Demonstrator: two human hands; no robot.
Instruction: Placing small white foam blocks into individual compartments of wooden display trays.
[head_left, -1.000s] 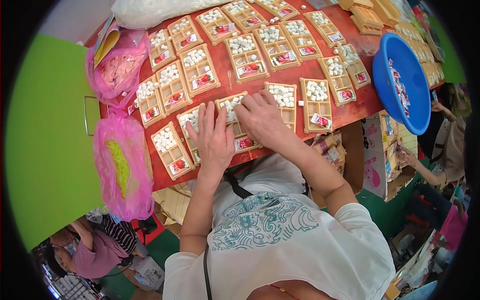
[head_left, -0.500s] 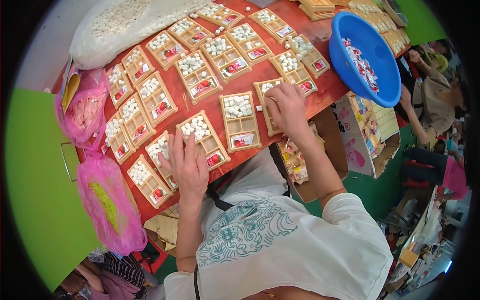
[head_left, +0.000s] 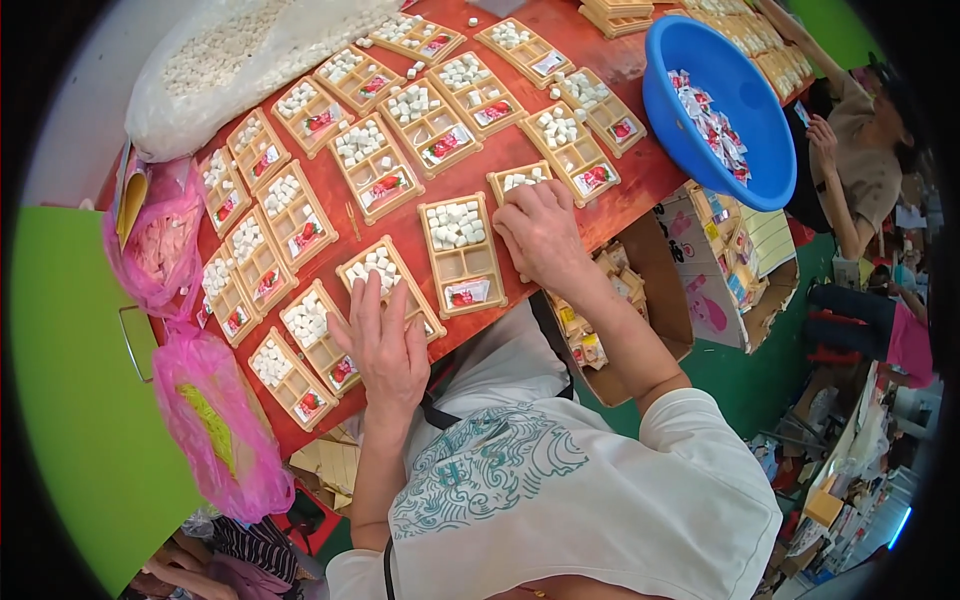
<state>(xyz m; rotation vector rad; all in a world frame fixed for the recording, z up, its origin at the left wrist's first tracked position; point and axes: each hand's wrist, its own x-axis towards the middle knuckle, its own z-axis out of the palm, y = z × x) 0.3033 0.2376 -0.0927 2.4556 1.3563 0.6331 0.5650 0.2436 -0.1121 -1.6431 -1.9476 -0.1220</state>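
Observation:
Several pale wooden-looking compartment trays lie on a red table, holding small white cubes and a packet with a strawberry picture. My left hand (head_left: 385, 350) has its fingers spread over a near tray (head_left: 432, 325), fingertips by its white cubes (head_left: 374, 262). Bent and close together, the fingers of my right hand (head_left: 540, 235) cover most of another tray (head_left: 494, 178); whatever they grip is hidden. Between the two hands sits a tray (head_left: 450, 270) with a heap of cubes in its large compartment and a packet (head_left: 467, 292) in the lower one.
A blue basin (head_left: 655, 105) of small packets stands at the right. At the far left lies a clear bag of white cubes (head_left: 210, 75), with pink plastic bags (head_left: 215, 420) along the left edge. Open cardboard boxes (head_left: 675, 300) stand below the table; people are at the right.
The view has shifted slightly. My right hand has come down toward me over its tray, and a loose white cube beside that tray no longer shows. My left hand stays by its tray.

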